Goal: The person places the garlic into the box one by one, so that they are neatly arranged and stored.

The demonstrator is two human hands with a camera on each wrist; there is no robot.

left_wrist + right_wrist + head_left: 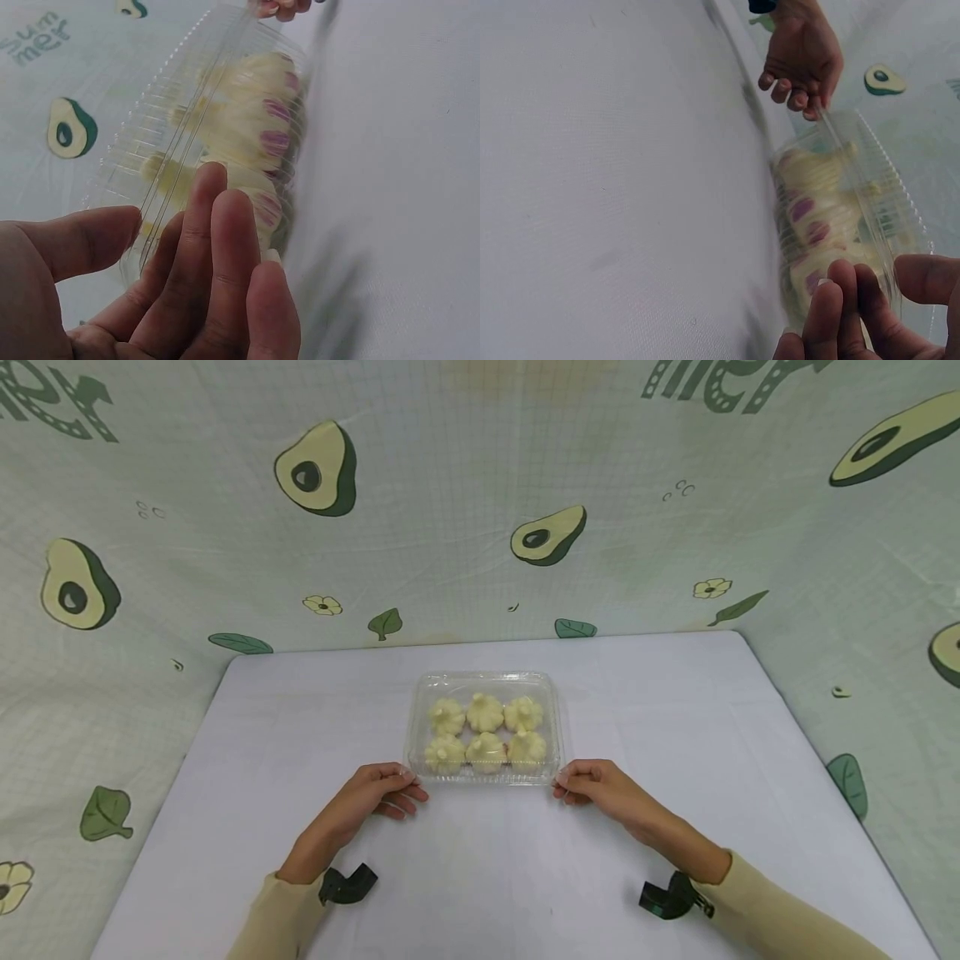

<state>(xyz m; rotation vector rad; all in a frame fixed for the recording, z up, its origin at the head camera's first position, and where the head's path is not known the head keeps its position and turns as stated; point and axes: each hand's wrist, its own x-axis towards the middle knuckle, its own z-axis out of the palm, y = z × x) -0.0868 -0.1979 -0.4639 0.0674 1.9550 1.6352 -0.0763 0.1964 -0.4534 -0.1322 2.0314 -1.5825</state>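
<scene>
A clear plastic clamshell box (486,687) lies on the table with its lid down. Several pale garlic bulbs (485,712) fill it in two rows, and purple patches show on their sides in both wrist views. At the box's near left corner, my left hand (381,789) pinches the rim between thumb and index finger, the other fingers spread loosely below. My right hand (592,783) pinches the rim at the near right corner in a similar way. In the left wrist view, the fingers (232,247) cover part of the box's near end.
The box stands on a white-covered table (480,868). Behind and at both sides hangs a pale cloth (442,552) printed with avocados and leaves. Black devices are strapped at the left wrist (348,885) and right wrist (667,897).
</scene>
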